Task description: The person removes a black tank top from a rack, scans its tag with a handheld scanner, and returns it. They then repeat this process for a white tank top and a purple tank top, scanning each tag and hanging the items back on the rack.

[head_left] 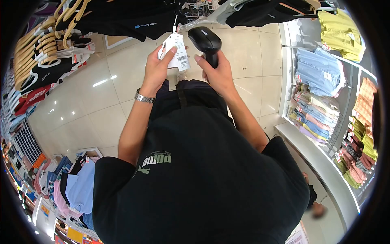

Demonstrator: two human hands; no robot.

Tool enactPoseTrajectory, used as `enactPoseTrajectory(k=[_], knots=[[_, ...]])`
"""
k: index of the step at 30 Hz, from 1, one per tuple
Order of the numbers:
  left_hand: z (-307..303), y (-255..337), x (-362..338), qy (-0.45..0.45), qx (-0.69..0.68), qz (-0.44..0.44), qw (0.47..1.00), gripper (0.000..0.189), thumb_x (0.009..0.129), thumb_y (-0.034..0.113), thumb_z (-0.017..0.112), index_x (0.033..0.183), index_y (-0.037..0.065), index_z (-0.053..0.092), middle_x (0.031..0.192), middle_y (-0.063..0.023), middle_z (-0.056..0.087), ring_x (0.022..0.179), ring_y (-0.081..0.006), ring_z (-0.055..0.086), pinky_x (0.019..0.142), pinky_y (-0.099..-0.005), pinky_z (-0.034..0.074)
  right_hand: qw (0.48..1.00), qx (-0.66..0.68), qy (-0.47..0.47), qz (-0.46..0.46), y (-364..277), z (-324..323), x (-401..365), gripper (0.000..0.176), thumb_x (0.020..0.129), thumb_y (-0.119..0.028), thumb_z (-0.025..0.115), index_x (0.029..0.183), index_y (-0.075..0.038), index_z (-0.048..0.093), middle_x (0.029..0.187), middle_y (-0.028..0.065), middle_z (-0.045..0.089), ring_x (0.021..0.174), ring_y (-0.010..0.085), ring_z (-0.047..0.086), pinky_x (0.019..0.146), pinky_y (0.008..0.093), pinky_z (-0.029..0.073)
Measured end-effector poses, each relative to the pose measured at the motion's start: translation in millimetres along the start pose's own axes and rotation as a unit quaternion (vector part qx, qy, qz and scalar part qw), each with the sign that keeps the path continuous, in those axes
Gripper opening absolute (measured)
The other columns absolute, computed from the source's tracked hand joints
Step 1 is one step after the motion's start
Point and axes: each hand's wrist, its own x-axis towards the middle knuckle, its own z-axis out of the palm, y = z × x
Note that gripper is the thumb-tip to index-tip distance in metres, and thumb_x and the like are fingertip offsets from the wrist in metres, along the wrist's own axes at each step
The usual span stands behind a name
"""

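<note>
My left hand (158, 67) pinches a white price tag (177, 51) with a printed barcode, thumb on its front. The tag hangs by a string below a black garment (142, 24) on the rack. In my right hand (217, 73) is a black handheld barcode scanner (205, 40), gripped round its handle. Its head is raised just right of the tag and apart from it. The lower part of the handle is hidden by my fingers.
Wooden hangers (40, 51) with garments fill the left rack. Shelves at right carry a yellow shirt (341, 34), a blue shirt (319, 71) and other folded clothes. Folded clothing (79, 189) lies lower left. Another person (313, 197) is partly visible lower right. Tiled floor (97, 97) lies below.
</note>
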Motion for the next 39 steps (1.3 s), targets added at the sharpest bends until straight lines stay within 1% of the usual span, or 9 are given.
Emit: enactPoseTrajectory(k=[6, 13, 19, 22, 25, 29, 32, 35, 39], knots=[[-6.7, -23.9, 16.4, 0.052, 0.029, 0.064, 0.996, 0.031, 0.101, 0.014, 0.057, 0.126, -0.005, 0.058, 0.114, -0.0121, 0.071, 0.101, -0.015, 0.068, 0.089, -0.0287, 0.054, 0.994, -0.043, -0.059, 0.083, -13.8, -14.1, -32.2, 0.035, 0.089, -0.02, 0.07, 0.113, 0.002, 0.058, 0.069, 0.0021, 0.057, 0.048, 0.0102, 0.053, 0.048, 0.0263, 0.043], [-11.3, -36.3, 25.0, 0.07, 0.038, 0.076, 0.994, 0.032, 0.1, 0.015, 0.059, 0.125, -0.005, 0.059, 0.112, -0.0117, 0.071, 0.101, -0.0139, 0.067, 0.088, -0.0273, 0.053, 0.988, -0.088, -0.091, 0.089, -7.5, -3.4, -51.2, 0.036, 0.089, -0.021, 0.066, 0.115, 0.002, 0.057, 0.07, 0.0076, 0.061, 0.052, 0.0141, 0.057, 0.054, 0.0316, 0.047], [-7.0, -31.4, 20.9, 0.067, 0.017, 0.07, 0.995, 0.031, 0.1, 0.013, 0.058, 0.124, -0.006, 0.06, 0.111, -0.0125, 0.071, 0.098, -0.016, 0.069, 0.087, -0.028, 0.054, 0.989, -0.111, -0.081, 0.063, -1.8, -1.9, -54.6, 0.036, 0.09, -0.023, 0.065, 0.115, 0.002, 0.056, 0.073, 0.0118, 0.064, 0.054, 0.0179, 0.059, 0.058, 0.0337, 0.049], [-9.5, -34.2, 19.8, 0.07, 0.033, 0.069, 0.995, 0.032, 0.099, 0.013, 0.059, 0.125, -0.006, 0.059, 0.114, -0.0136, 0.07, 0.1, -0.0167, 0.069, 0.089, -0.0285, 0.053, 0.989, -0.111, -0.077, 0.062, -0.5, -1.9, -56.0, 0.037, 0.09, -0.024, 0.065, 0.115, 0.002, 0.056, 0.072, 0.0125, 0.064, 0.055, 0.0182, 0.059, 0.059, 0.0345, 0.049], [-10.9, -36.2, 20.1, 0.07, 0.043, 0.072, 0.994, 0.033, 0.099, 0.014, 0.06, 0.126, -0.006, 0.059, 0.115, -0.0137, 0.069, 0.101, -0.017, 0.068, 0.09, -0.029, 0.053, 0.99, -0.122, -0.069, 0.031, 4.4, -2.4, -55.9, 0.037, 0.09, -0.023, 0.066, 0.115, 0.002, 0.056, 0.072, 0.0126, 0.063, 0.055, 0.0181, 0.06, 0.059, 0.0346, 0.049], [-7.0, -31.3, 14.9, 0.067, 0.022, 0.063, 0.996, 0.034, 0.099, 0.013, 0.06, 0.127, -0.006, 0.058, 0.115, -0.0143, 0.069, 0.101, -0.0184, 0.069, 0.091, -0.03, 0.053, 0.989, -0.12, -0.072, 0.057, -2.2, -3.9, -59.1, 0.038, 0.09, -0.023, 0.066, 0.115, 0.003, 0.056, 0.072, 0.0124, 0.064, 0.053, 0.0177, 0.06, 0.057, 0.0338, 0.049], [-7.7, -33.9, 16.1, 0.058, 0.014, 0.071, 0.996, 0.031, 0.101, 0.012, 0.055, 0.127, -0.006, 0.057, 0.112, -0.0149, 0.071, 0.098, -0.0202, 0.071, 0.086, -0.0302, 0.056, 0.987, -0.122, -0.076, 0.07, -7.1, -3.9, -60.6, 0.038, 0.09, -0.022, 0.066, 0.116, 0.004, 0.055, 0.07, 0.0118, 0.063, 0.052, 0.0176, 0.059, 0.055, 0.0335, 0.049], [-9.2, -34.6, 15.5, 0.053, 0.001, 0.063, 0.997, 0.035, 0.099, 0.013, 0.059, 0.129, -0.007, 0.055, 0.116, -0.0159, 0.069, 0.102, -0.0214, 0.07, 0.092, -0.0309, 0.053, 0.986, -0.132, -0.075, 0.066, -6.2, -3.8, -61.0, 0.038, 0.09, -0.022, 0.066, 0.116, 0.004, 0.055, 0.068, 0.011, 0.063, 0.051, 0.0178, 0.059, 0.055, 0.0335, 0.049], [-10.0, -34.9, 14.6, 0.06, 0.017, 0.063, 0.996, 0.034, 0.099, 0.013, 0.059, 0.128, -0.006, 0.056, 0.115, -0.0156, 0.069, 0.101, -0.0205, 0.07, 0.091, -0.0306, 0.053, 0.986, -0.136, -0.073, 0.064, -9.3, -3.4, -62.2, 0.039, 0.09, -0.022, 0.066, 0.117, 0.004, 0.055, 0.067, 0.0106, 0.062, 0.051, 0.0183, 0.06, 0.055, 0.0338, 0.049]])
